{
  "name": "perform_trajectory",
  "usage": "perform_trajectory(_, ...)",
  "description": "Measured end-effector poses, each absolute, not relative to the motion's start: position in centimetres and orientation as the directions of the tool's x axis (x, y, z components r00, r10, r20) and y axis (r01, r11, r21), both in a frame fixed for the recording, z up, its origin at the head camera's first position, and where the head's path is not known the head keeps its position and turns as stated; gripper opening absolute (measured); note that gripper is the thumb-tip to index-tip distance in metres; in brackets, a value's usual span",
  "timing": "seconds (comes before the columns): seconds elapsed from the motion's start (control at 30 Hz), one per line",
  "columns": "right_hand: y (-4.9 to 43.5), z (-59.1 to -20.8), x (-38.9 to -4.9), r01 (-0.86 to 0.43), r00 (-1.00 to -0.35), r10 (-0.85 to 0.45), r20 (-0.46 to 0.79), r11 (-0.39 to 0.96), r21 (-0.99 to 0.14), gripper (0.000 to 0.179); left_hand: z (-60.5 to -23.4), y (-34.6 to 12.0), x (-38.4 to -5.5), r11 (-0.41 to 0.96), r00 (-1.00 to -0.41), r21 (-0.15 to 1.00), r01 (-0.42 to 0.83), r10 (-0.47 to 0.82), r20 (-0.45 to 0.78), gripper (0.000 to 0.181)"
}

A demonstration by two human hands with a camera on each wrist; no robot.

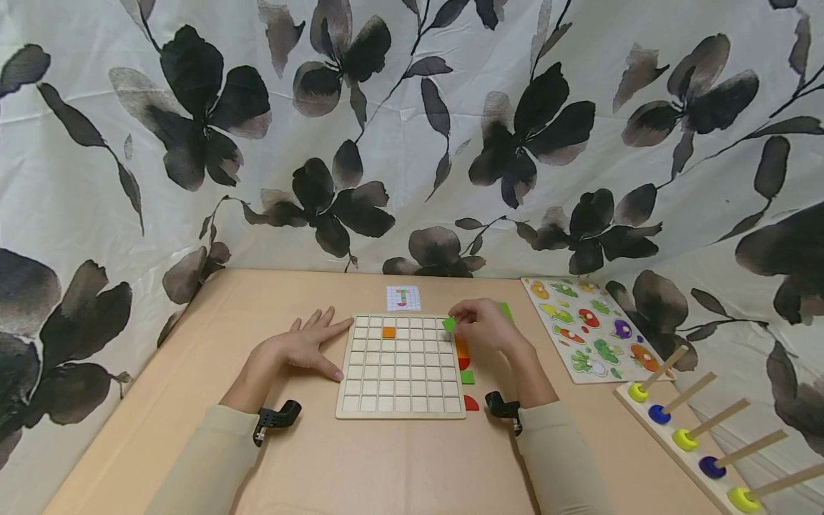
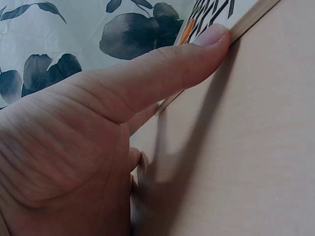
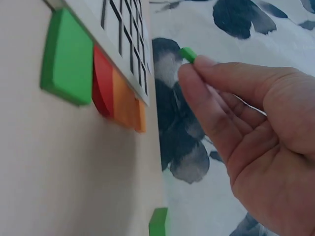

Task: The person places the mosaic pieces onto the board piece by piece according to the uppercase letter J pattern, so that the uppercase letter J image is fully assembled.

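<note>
A pale wooden grid board (image 1: 402,383) lies on the table with one orange square tile (image 1: 389,332) in an upper cell. My left hand (image 1: 305,348) has its fingers spread, thumb and index fingertip touching the board's left edge. At the upper right corner, my right hand (image 1: 486,325) pinches a small green tile (image 3: 187,54) between thumb and fingers, held up off the table. Along the board's right edge lie orange pieces (image 1: 461,346), a green tile (image 1: 466,377) and a red rounded piece (image 1: 472,403). Behind the board is a small pattern card (image 1: 403,298).
Another green piece (image 1: 506,310) lies beyond the right hand. Further right are a vegetable picture board (image 1: 595,332) and a peg rack (image 1: 692,450) with yellow and blue rings on slanting wooden pegs. A floral cloth (image 1: 412,143) hangs behind the table.
</note>
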State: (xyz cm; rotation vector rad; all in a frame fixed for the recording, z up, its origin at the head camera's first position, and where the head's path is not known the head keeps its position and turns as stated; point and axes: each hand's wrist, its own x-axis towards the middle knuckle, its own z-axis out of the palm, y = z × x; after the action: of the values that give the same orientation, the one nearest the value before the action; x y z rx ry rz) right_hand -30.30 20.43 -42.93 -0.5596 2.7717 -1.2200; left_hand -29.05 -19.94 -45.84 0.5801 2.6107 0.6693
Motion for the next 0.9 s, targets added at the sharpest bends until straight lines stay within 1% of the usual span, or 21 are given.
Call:
perform_trajectory(0.3, 18.0, -43.3, -30.1, -0.294, -0.937, -0.330, 0.115, 0.566, -0.770, 0.027, -45.8, -19.9, -29.0, 0.798, -0.840, 0.530, 0.288, 0.476, -0.261, 0.120)
perform_trajectory(0.5, 16.6, -43.4, -30.1, -0.305, -0.930, -0.326, 0.172, 0.420, -0.855, 0.031, -45.7, -19.9, -29.0, 0.800, -0.839, 0.527, 0.288, 0.476, -0.264, 0.119)
perform_trajectory(0.63, 15.9, -43.6, -30.2, -0.314, -0.927, -0.312, 0.207, 0.347, -0.884, 0.032, -45.7, -20.0, -29.0, 0.801, -0.838, 0.525, 0.287, 0.475, -0.267, 0.119)
perform_trajectory(0.8, 15.0, -43.7, -30.4, -0.281, -0.936, -0.287, 0.204, 0.260, -0.924, 0.031, -45.7, -20.0, -29.0, 0.801, -0.839, 0.527, 0.285, 0.474, -0.267, 0.119)
perform_trajectory(0.9, 14.5, -43.6, -30.3, -0.262, -0.941, -0.276, 0.194, 0.233, -0.937, 0.030, -45.8, -20.0, -29.1, 0.802, -0.839, 0.523, 0.290, 0.476, -0.264, 0.120)
